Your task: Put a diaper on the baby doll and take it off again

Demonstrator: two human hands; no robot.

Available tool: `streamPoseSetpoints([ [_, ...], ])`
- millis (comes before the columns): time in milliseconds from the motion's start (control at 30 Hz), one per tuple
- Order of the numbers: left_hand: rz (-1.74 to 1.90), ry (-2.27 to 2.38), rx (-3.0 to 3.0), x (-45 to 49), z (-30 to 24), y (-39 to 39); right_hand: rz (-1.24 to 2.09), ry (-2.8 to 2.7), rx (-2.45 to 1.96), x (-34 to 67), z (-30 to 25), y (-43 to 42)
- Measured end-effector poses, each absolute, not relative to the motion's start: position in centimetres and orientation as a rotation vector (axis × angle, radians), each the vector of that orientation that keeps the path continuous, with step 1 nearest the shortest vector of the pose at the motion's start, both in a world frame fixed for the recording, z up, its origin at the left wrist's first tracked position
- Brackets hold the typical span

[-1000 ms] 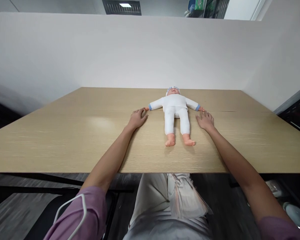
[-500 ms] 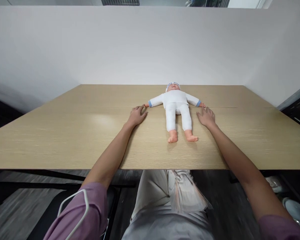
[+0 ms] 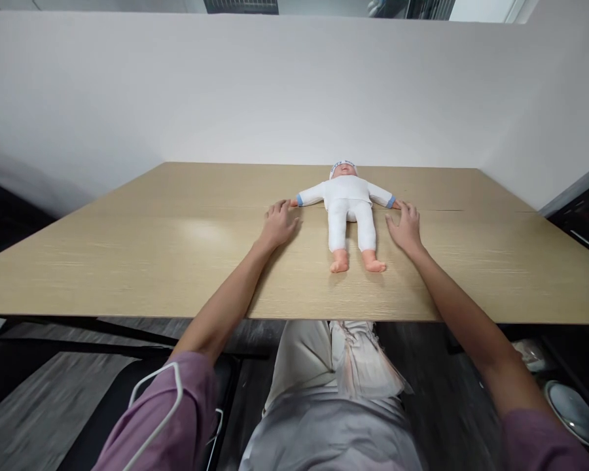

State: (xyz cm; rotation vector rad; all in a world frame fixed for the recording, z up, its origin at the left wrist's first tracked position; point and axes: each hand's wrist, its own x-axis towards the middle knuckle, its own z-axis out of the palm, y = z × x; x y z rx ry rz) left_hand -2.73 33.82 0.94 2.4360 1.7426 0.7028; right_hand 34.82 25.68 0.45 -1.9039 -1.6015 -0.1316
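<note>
A baby doll [image 3: 347, 190] in a white top, white trousers and a printed cap lies face up on the wooden table [image 3: 127, 261]. Its arms are spread wide and its bare feet point toward me. My left hand [image 3: 279, 224] rests on the tabletop by the doll's hand on the left, fingers apart and nothing held. Beside the doll's other hand lies my right hand [image 3: 405, 227], also open, with the thumb spread from the fingers. Whether my fingertips touch the doll's hands I cannot tell.
A white wall [image 3: 294, 91] stands behind the table. Below the near edge are a black chair [image 3: 112, 405] on the left and a white rounded object [image 3: 572, 409] on the right. A white cord [image 3: 177, 386] crosses my left sleeve.
My left hand has shifted slightly to the right and my right hand slightly forward. The view has tilted a little; the doll keeps its pose.
</note>
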Motion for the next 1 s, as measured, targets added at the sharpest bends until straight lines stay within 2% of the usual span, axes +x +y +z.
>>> streamPoseSetpoints([
  [100, 0.996, 1.430, 2.504, -1.5, 2.7, 26.7, -0.159, -1.634, -1.709, 32.2, 1.9, 18.8],
  [167, 1.127, 1.239, 2.435, -1.0, 2.0, 19.5, -0.130, -1.646, -1.571, 31.0, 0.7, 12.3],
  [300, 1.063, 0.950, 2.400, -0.3, -3.9, 5.2, 0.027, -1.934, -1.189, 30.4, -6.2, 0.4],
  [400, 0.886, 1.115, 2.118, 0.6, -9.1, -0.3, 0.280, -1.892, -1.362, 30.0, -11.5, -4.4],
  [567, 0.589, 1.276, 1.314, 3.0, -14.1, 0.8, 0.694, -1.216, -1.744, 28.6, -16.6, -5.0],
  [733, 0.552, 1.162, 1.028, 6.4, -16.1, 3.5, 0.855, -1.121, -1.717, 27.1, -18.7, -2.3],
  [867, 0.562, 1.119, 0.866, 7.6, -15.1, 3.2, 1.060, -1.059, -1.575, 25.7, -17.9, -1.3],
  [1000, 0.626, 1.037, 0.837, 6.2, -10.7, -0.1, 1.191, -0.977, -1.422, 25.2, -13.7, -3.9],
])
